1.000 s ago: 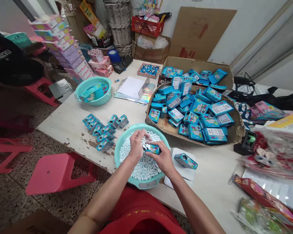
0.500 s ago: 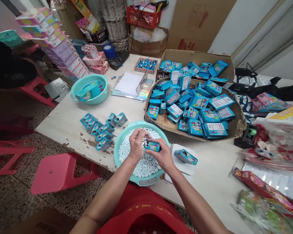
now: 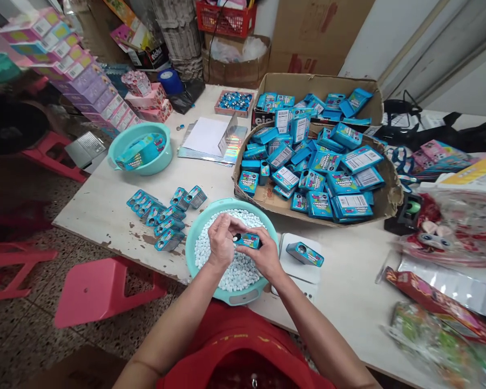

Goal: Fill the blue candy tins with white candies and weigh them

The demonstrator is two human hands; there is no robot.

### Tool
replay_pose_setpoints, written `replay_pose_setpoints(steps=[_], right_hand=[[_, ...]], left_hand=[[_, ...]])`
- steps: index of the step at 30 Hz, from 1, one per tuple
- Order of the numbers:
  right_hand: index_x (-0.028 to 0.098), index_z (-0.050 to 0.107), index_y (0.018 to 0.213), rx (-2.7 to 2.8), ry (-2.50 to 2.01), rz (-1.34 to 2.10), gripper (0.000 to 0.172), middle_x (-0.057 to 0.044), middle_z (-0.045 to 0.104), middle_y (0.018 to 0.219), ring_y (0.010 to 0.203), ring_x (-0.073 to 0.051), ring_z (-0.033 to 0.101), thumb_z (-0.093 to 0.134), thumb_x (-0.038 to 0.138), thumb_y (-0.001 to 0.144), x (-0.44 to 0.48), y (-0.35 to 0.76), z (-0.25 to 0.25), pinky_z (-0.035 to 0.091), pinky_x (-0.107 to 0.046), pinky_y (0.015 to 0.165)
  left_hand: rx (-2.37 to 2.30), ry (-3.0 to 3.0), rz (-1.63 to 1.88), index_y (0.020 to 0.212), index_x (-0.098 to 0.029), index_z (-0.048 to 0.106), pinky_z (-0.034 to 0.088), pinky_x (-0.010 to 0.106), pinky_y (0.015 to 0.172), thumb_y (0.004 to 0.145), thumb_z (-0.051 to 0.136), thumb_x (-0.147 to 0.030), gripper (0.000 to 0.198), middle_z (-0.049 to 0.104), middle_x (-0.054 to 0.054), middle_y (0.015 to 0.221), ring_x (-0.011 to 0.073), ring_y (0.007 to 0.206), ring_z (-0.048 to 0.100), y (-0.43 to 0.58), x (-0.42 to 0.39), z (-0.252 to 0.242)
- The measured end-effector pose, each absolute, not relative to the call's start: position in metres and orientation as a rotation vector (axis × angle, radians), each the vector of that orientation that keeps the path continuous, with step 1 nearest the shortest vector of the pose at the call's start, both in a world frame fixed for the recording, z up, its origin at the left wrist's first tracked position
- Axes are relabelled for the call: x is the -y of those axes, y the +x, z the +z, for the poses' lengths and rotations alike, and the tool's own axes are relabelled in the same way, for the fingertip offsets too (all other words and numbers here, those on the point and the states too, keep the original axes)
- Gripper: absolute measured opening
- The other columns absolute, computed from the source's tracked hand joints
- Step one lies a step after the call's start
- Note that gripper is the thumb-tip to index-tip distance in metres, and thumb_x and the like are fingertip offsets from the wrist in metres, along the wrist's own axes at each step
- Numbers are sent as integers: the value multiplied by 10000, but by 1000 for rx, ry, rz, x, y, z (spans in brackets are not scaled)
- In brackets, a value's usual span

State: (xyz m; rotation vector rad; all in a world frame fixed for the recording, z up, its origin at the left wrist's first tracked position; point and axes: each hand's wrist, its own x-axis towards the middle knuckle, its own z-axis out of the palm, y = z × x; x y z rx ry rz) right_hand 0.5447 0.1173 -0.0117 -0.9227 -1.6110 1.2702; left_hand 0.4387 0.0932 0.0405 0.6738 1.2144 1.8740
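Note:
A turquoise basin point(image 3: 191, 237) filled with small white candies point(image 3: 240, 272) stands in front of me. Above it, my right hand point(image 3: 265, 254) grips a small blue candy box point(image 3: 249, 241), tilted with its round hole toward the left. My left hand point(image 3: 222, 242) is cupped with fingers closed at that hole; a bit of white candy shows between hand and box, and the rest is hidden in the palm. On a white scale point(image 3: 294, 270) to the right lies another blue box point(image 3: 305, 254). Several blue boxes with holes point(image 3: 169, 220) are grouped left of the basin.
Behind the basin, a cardboard tray point(image 3: 267, 204) is heaped with blue boxes, a second carton point(image 3: 316, 81) behind it. A second turquoise basin point(image 3: 117, 162) sits back left, near paper sheets point(image 3: 206, 135) and a box of blue caps point(image 3: 235, 101). A pink stool point(image 3: 89, 289) stands left.
The camera view has shifted slightly, moving the table items a little left in the picture. My left hand has closed in nearer to the box's hole; my right hand keeps its hold.

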Motion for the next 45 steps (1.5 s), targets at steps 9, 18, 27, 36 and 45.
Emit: replay_pose_setpoints(steps=[9, 18, 27, 36, 45], right_hand=[[262, 701, 923, 1584, -986, 1260, 410, -34, 645, 954, 938, -232, 610, 822, 471, 591, -118, 575, -5, 478, -396, 868], [250, 687, 955, 1597, -1033, 1215, 424, -42, 644, 983, 945, -235, 607, 810, 468, 613, -121, 583, -14, 468, -395, 859], [244, 677, 969, 1667, -1052, 1133, 405, -44, 644, 968, 935, -233, 609, 802, 448, 642, -115, 581, -14, 478, -388, 844], [241, 677, 964, 1792, -962, 1141, 378, -55, 653, 927, 894, -233, 618, 758, 486, 688, -98, 551, -11, 498, -392, 814], [248, 678, 961, 1780, -964, 1161, 434, -42, 635, 892, 870, -231, 609, 766, 539, 651, -96, 544, -5, 494, -379, 795]], left_hand=[[-2121, 1133, 1295, 808, -189, 608, 438, 426, 912, 836, 498, -428, 265, 651, 78, 886, 243, 926, 591, 384, -95, -34], [-2266, 1606, 453, 956, -202, 631, 432, 382, 808, 830, 538, -411, 261, 597, 112, 962, 280, 949, 553, 423, -79, -77], [-1769, 667, 1421, 716, -180, 571, 319, 190, 418, 684, 660, -446, 283, 498, -46, 533, 86, 420, 430, 411, -81, -35], [-1185, 450, 1872, 733, -179, 513, 469, 234, 514, 713, 645, -343, 212, 567, -18, 637, 115, 534, 576, 429, -78, 36], [-1234, 441, 1970, 685, -180, 477, 470, 242, 545, 751, 649, -383, 274, 529, -42, 584, 104, 508, 561, 427, -84, 38]])
